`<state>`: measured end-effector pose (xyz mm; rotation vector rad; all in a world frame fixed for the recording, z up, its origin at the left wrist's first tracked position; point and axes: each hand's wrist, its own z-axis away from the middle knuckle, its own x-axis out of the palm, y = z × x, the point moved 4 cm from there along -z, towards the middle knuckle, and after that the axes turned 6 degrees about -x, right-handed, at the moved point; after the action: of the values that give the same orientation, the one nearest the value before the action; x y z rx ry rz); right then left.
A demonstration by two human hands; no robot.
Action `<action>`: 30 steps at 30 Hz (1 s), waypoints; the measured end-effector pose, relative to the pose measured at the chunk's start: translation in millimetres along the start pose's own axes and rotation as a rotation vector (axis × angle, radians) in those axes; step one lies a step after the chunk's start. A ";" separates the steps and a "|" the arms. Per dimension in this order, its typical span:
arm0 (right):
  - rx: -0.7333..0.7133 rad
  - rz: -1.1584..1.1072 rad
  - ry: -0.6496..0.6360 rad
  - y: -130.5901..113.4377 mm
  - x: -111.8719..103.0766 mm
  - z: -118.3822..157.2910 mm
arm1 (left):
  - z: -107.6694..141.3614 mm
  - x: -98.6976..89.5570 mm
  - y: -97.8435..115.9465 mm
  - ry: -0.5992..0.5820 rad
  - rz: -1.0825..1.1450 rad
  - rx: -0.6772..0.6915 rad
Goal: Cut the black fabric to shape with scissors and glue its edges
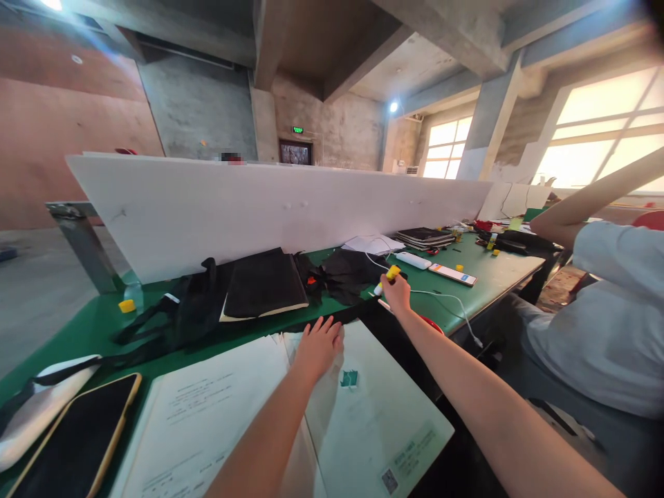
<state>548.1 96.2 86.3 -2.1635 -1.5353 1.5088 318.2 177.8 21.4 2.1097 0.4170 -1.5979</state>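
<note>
An open book [223,408] lies before me, printed text on its left page and a pale page or cover on the right. Across the top of the right side my left hand [320,349] rests flat, fingers spread. Below it a small green cut-out [349,379] sits on the pale surface. My right hand [397,294] is closed around a yellow and white glue stick [388,278], held tilted beyond the book's upper right corner. A black notebook [267,285] lies just past the book.
A phone with a yellow edge [77,436] lies at the left. Black cloth [181,311], a white cable [440,296], a lit phone [452,274] and stacked notebooks [425,237] occupy the green table [498,270]. A white partition [280,207] stands behind. Another person [606,311] sits at right.
</note>
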 end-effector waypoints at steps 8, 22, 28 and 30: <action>-0.203 -0.062 -0.095 -17.9 26.2 10.5 | 0.1 2.9 -0.4 0.012 -0.068 0.007; -0.276 0.102 0.001 14.9 11.5 21.1 | -1.6 1.0 1.7 -0.050 -0.075 -0.003; -0.301 0.064 0.004 15.2 9.2 20.5 | -2.7 1.9 3.5 -0.026 -0.093 -0.005; -0.365 0.047 -0.098 13.0 16.0 21.4 | -3.0 2.0 3.5 -0.044 -0.088 0.001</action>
<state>541.0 92.6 57.7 -2.3562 -1.9375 1.4626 323.0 176.3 20.8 2.0786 0.5015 -1.6908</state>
